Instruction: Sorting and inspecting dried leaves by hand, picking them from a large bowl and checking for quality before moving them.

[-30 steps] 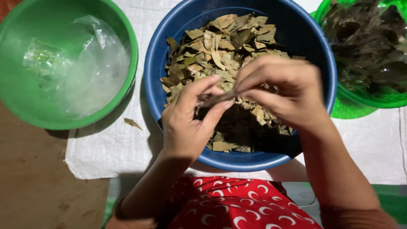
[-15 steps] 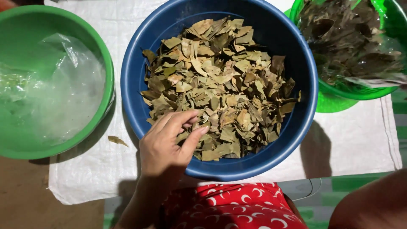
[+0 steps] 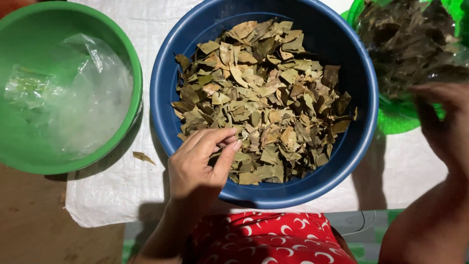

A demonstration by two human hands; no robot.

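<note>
Head view, looking straight down. I see one blue basin at centre, holding a loose heap of dried leaves, olive to tan, piled toward its upper and right side; the heap is too dense for me to count single leaves. The basin stands on a white woven sheet spread over a brown surface that shows at lower left; I cannot tell whether this is a bench or the floor, and little of the room appears beyond it.

My left hand rests over the near rim of the blue basin, its fingers curled together at the edge of the heap, with thumb and forefinger pinched close; they touch the leaves, though I cannot tell whether a leaf is held between them. My right hand is at the right edge, blurred, fingers loosely bent and touching the rim of a green basket; whether it grips anything I cannot tell.

Counted: two green vessels. The green basket, at upper right, holds darker leaves. A green basin, at left, holds clear plastic bags. One stray leaf lies on the sheet between the two basins. Red patterned cloth shows at bottom centre.
</note>
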